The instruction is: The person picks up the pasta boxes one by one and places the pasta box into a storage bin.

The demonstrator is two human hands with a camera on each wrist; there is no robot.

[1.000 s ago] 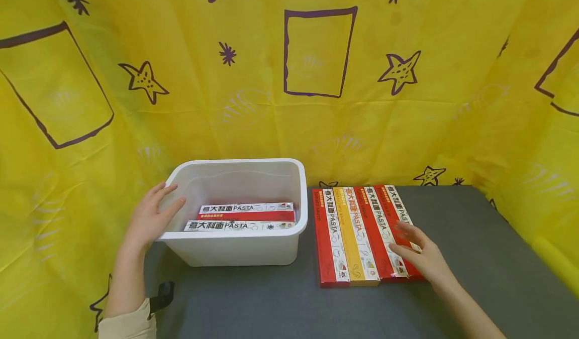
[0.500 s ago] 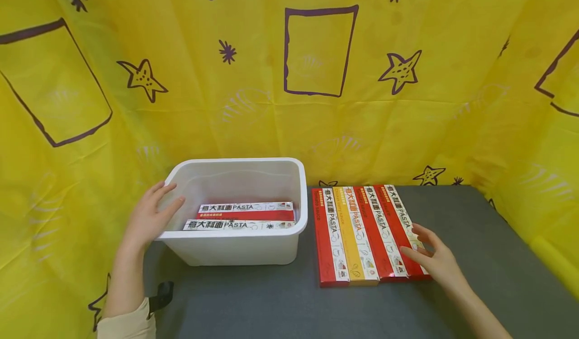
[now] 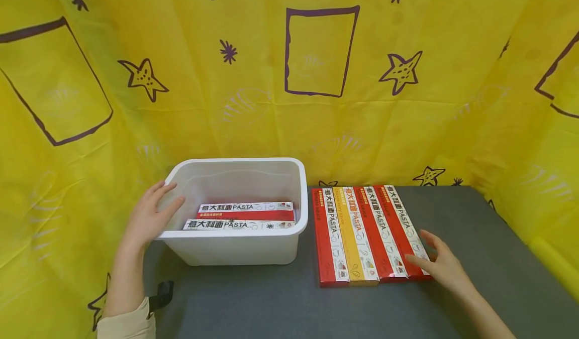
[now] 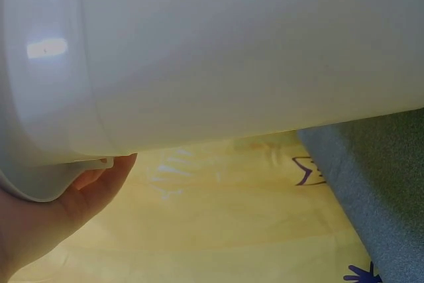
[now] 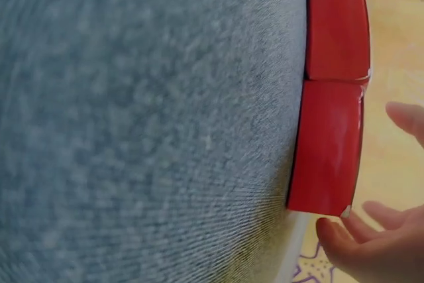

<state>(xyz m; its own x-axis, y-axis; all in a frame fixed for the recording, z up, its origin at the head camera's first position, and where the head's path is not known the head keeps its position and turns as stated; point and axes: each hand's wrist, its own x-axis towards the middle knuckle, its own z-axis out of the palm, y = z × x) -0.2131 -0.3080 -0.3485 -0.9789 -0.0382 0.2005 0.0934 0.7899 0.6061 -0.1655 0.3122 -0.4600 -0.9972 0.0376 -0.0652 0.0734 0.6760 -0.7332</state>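
My left hand [image 3: 149, 216] grips the left rim of a white plastic bin [image 3: 230, 249], thumb inside and fingers along the outside. The left wrist view shows fingers [image 4: 99, 187] curled under that rim. Inside the bin lie red-and-white pasta boxes [image 3: 253, 216]. To the right, several long pasta boxes lie side by side. My right hand [image 3: 445, 268] is at the near end of the rightmost red pasta box [image 3: 400, 228], thumb above it and fingers by its right side. In the right wrist view the thumb stands apart from this box [image 5: 328, 150]; whether the fingers touch it, I cannot tell.
Left of the rightmost box lie another red pasta box [image 3: 377, 233], a yellow one [image 3: 353, 238] and a red one [image 3: 325, 238] at the row's left end. All rest on a dark grey table [image 3: 253, 299]. Yellow patterned cloth [image 3: 253, 78] surrounds the table's back and sides.
My right hand has moved right and toward me, from above the rightmost boxes to the rightmost box's near right edge. The left hand and bin have stayed put.
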